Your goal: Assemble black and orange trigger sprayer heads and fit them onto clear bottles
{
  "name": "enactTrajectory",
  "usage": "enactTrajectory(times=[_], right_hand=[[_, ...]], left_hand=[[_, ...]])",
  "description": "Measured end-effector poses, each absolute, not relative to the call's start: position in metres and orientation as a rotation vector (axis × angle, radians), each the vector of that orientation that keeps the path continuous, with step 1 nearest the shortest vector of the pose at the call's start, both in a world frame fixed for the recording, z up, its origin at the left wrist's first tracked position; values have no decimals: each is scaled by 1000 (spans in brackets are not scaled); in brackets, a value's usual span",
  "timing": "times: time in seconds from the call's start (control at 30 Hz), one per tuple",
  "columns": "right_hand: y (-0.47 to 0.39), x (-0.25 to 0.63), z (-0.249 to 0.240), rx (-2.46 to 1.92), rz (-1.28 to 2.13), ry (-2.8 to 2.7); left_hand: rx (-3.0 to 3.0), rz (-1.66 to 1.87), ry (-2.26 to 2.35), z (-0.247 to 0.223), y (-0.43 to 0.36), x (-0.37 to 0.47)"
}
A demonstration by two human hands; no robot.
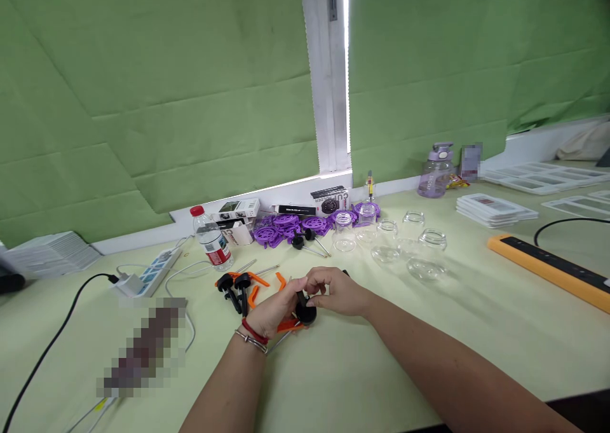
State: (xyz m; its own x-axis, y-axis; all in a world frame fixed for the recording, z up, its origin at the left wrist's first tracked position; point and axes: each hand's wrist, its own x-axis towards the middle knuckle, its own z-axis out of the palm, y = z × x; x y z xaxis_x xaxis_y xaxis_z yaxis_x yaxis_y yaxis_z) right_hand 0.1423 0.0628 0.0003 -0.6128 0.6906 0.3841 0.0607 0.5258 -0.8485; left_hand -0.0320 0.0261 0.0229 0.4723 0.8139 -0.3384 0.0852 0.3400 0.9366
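Observation:
Near the middle of the table, my left hand [277, 308] is closed around a black part with a round black knob [305, 313]. My right hand [333, 290] pinches the same black part from the right, its fingertips close to my left thumb. Orange pieces [290, 325] and a thin metal rod [281, 342] show beneath my left hand. Left of it lie black knobbed parts [243, 281] with metal rods, beside an orange curved piece [253, 295]. My fingers hide much of the held part.
Purple discs [286, 224] and boxes [238, 209] stand behind the hands. Clear glass jars [426, 256] are on the right, a red-capped bottle [212, 241] and power strip [159, 273] on the left. An orange-edged bar [548, 271] lies far right.

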Motion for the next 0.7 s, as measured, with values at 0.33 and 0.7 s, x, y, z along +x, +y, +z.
enactTrajectory(times=[0.33,0.7], right_hand=[[62,142,0,-619,1120,-2019],[63,140,-8,-756,1155,-1960]], left_hand=[[1133,597,973,21,27,-32],[1073,593,851,20,29,-39]])
